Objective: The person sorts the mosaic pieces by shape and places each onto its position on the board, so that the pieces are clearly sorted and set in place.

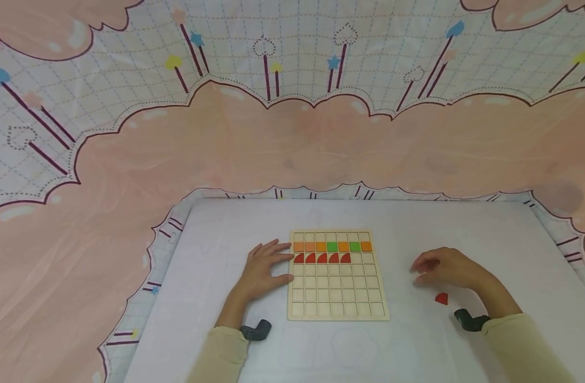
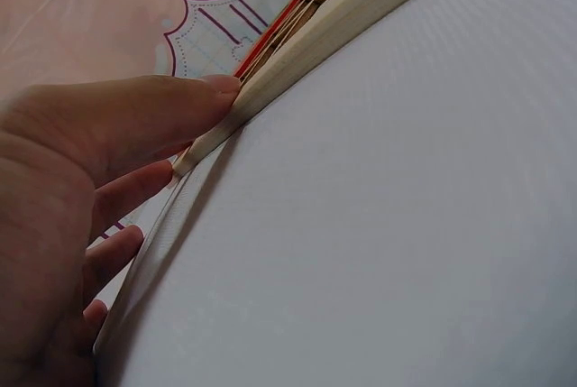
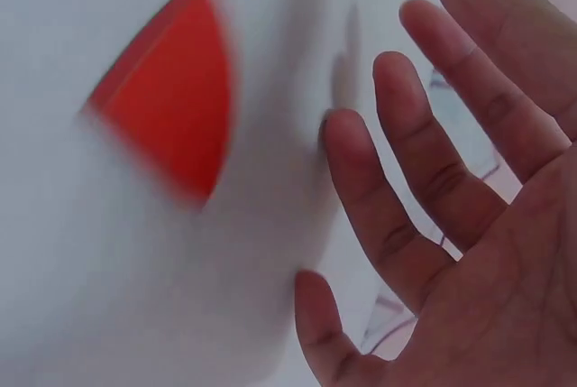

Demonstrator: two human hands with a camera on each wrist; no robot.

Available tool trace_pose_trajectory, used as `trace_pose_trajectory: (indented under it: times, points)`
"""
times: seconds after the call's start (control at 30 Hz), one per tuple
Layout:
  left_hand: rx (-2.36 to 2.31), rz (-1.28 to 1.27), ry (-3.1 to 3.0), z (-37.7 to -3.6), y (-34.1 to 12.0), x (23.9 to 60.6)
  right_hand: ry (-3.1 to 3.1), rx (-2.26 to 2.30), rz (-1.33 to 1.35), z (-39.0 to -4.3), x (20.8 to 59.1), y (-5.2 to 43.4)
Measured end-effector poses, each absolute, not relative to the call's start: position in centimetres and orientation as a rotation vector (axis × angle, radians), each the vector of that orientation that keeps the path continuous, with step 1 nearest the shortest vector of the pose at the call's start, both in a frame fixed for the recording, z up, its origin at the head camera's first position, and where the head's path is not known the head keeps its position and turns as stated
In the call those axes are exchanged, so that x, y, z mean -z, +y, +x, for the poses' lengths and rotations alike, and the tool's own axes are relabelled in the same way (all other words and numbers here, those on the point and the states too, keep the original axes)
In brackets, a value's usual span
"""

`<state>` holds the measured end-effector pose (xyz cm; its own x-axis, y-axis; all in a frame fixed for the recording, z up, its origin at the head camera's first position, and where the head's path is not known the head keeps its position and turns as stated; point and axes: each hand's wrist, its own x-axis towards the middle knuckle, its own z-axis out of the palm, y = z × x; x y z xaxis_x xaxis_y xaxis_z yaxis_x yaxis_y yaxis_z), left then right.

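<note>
A light wooden grid board (image 1: 333, 294) lies on the table. Orange and green squares (image 1: 332, 247) fill its second row from the back. In the row below, several red quarter-circle pieces (image 1: 322, 258) stand side by side from the left end. My left hand (image 1: 264, 271) touches the board's left edge with spread, fairly straight fingers; the left wrist view shows the thumb (image 2: 180, 116) against that wooden edge (image 2: 297, 67). To the right of the board, my right hand (image 1: 448, 268) hovers with loosely bent fingers, holding nothing. One loose red quarter-circle piece (image 1: 442, 299) lies beneath it.
The white table (image 1: 235, 223) reaches out on both sides of the board. Behind it hangs a pink and white patterned cloth (image 1: 292, 143). A dark wrist device (image 1: 257, 330) sits on the left wrist, and another dark device (image 1: 470, 321) on the right.
</note>
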<state>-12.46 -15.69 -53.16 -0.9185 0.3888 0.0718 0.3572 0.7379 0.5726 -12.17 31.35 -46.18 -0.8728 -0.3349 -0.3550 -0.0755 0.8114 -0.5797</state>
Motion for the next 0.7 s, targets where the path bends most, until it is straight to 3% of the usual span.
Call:
trace_pose_trajectory:
  times: [0.33, 0.7]
  points:
    - [-0.93, 0.622, 2.879, -12.6, -15.6, 53.2, 2.524, 0.73, -0.322, -10.6, 46.4, 35.2]
    - [-0.928, 0.606, 2.876, -12.4, -15.6, 52.9, 2.551, 0.801, -0.426, -10.5, 47.9, 35.6]
